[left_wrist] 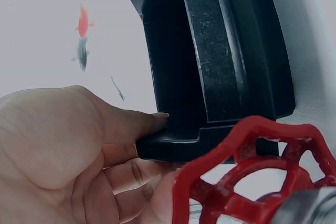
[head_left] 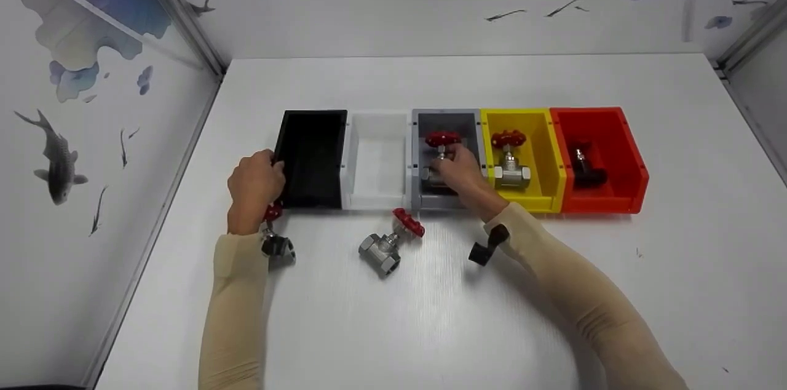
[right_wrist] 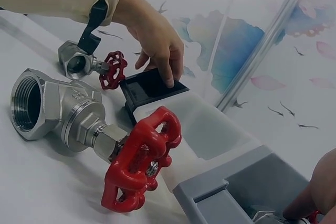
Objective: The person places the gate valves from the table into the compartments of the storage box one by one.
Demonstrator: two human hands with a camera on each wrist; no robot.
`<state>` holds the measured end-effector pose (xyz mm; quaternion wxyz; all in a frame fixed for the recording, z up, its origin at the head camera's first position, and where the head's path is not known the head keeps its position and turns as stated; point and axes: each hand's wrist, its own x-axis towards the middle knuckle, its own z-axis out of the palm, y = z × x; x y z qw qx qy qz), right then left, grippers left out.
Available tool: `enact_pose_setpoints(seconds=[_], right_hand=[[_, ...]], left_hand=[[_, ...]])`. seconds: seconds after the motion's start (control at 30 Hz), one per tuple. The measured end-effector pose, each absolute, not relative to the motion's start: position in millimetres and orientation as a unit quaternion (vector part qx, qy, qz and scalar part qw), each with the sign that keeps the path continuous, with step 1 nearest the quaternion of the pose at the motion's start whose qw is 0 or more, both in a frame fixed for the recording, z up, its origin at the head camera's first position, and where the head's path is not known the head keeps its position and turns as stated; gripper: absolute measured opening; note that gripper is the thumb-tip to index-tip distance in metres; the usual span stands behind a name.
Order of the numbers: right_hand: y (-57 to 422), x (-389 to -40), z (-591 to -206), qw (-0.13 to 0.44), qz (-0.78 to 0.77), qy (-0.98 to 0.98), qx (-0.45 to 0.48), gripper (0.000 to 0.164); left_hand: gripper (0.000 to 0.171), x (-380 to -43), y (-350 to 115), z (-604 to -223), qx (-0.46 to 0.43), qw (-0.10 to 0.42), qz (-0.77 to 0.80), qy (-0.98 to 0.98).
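Observation:
My left hand [head_left: 253,187] pinches the left wall of the black bin [left_wrist: 220,51]; in the left wrist view the thumb is inside the wall and the fingers curl outside. A valve with a red handwheel [left_wrist: 252,161] lies just below that hand, partly hidden by the wrist in the head view. My right hand [head_left: 462,176] reaches into the grey bin [head_left: 415,162] and grips the metal body of a valve [head_left: 442,138] with a red handwheel. Between the arms, another red-wheeled valve [head_left: 381,250] lies on the table before the white bin [head_left: 378,162].
The bins stand side by side in one row. A red-wheeled valve [head_left: 510,162] stands in the yellow bin [head_left: 556,162], and a dark-and-metal fitting [head_left: 587,171] lies in the red bin [head_left: 633,162]. White panels with fish pictures enclose the white table [head_left: 418,328].

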<state>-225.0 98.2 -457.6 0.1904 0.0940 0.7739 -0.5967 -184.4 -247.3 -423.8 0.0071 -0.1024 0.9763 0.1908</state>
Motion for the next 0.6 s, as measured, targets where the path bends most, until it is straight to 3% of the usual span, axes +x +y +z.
enact_pose_setpoints(seconds=[0.6], right_hand=[[95.6,-227.6,-461.7,0.172,-0.588,0.786,0.088,0.058]], left_hand=[[0.037,-183.7,-247.8,-423.2,-0.105,0.012,0.189,0.976]])
